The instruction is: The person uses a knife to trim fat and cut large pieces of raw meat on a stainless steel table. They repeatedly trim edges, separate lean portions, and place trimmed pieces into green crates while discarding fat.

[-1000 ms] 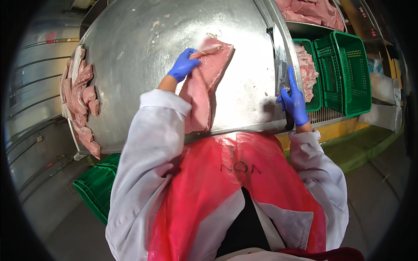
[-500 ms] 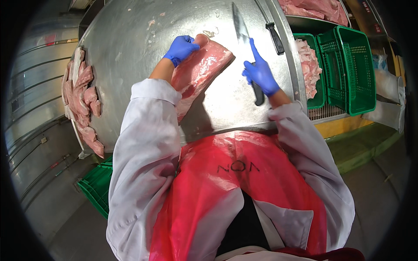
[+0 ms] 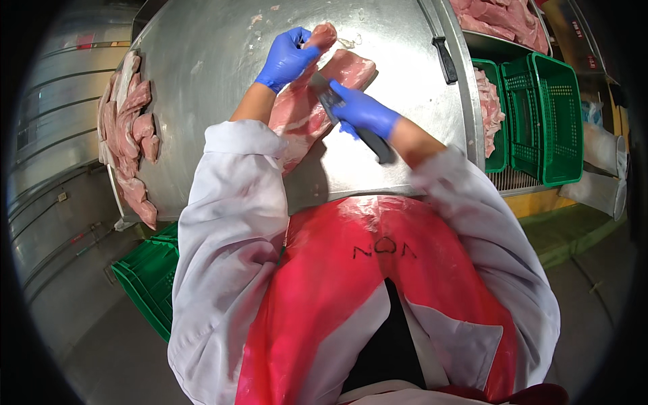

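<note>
On the steel table in front of me lies a slab of raw meat (image 3: 307,111), pink with pale fat. My left hand (image 3: 287,59), in a blue glove, is closed on a raised strip of meat (image 3: 322,37) at the slab's far end. In my right hand (image 3: 364,111), gloved the same way, is a knife (image 3: 375,146) with a black handle. Its blade points to the far left and meets the meat where the strip lifts away; the tip is hidden there.
Several meat pieces (image 3: 128,128) lie along the table's left edge. A second knife (image 3: 444,59) rests at the right edge. Beyond it stand a green crate of pale trimmings (image 3: 490,111), an empty-looking green crate (image 3: 553,121) and a tray of meat (image 3: 503,23). Another green crate (image 3: 152,277) is low at left.
My right hand has moved left, bringing the knife from above the bare table into the meat. My left hand has shifted away from me, and a strip now stands raised from the slab.
</note>
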`<state>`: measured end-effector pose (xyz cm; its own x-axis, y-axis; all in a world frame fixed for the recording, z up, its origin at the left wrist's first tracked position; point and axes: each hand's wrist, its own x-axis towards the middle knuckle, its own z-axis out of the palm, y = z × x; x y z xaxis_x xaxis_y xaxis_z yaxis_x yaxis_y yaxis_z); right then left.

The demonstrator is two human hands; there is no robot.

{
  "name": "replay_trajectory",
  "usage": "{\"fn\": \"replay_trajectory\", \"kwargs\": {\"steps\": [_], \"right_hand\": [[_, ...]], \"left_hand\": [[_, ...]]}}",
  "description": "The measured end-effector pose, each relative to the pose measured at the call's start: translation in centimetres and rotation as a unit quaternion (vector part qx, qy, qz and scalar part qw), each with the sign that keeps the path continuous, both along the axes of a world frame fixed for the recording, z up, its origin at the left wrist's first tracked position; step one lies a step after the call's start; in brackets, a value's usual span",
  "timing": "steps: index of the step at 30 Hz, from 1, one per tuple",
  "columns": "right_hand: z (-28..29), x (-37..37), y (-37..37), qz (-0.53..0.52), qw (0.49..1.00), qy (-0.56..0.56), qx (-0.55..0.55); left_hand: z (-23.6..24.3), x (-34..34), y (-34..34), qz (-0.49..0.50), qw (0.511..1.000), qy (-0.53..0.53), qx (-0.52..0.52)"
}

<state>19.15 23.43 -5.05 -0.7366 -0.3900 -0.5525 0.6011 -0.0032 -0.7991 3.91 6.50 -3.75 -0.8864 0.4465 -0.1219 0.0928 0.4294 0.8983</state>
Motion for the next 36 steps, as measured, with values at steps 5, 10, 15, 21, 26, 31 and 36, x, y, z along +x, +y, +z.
{"fn": "replay_trajectory", "kwargs": {"steps": [5,10,15,21,26,31,36], "right_hand": [[0.5,0.4,-5.1,0.118,0.992,0.032,0.040],[2.3,1.3,-7.8,0.086,0.993,0.016,0.076],[2.6,1.3,-11.4,0.096,0.994,-0.018,0.057],[-0.1,4.0,-16.6,0.143,0.987,0.052,0.044],[1.8,7.4,-17.1,0.282,0.950,0.060,0.124],[0.9,11.3,-17.7,0.405,0.901,0.074,0.135],[-0.2,6.1,-14.6,0.258,0.946,0.185,0.067]], "left_hand": [[4.7,1.3,-3.3,0.016,0.994,0.093,0.055],[13.9,5.5,-6.6,0.009,0.993,0.080,0.091],[16.2,7.0,-8.5,0.009,0.968,0.086,0.237],[23.6,11.0,-11.0,0.014,0.924,0.121,0.362],[27.7,14.8,-16.1,0.081,0.849,0.408,0.327],[30.8,25.6,-33.2,0.229,0.826,0.462,0.227],[30.9,40.5,-44.7,0.413,0.783,0.443,0.142]]}}
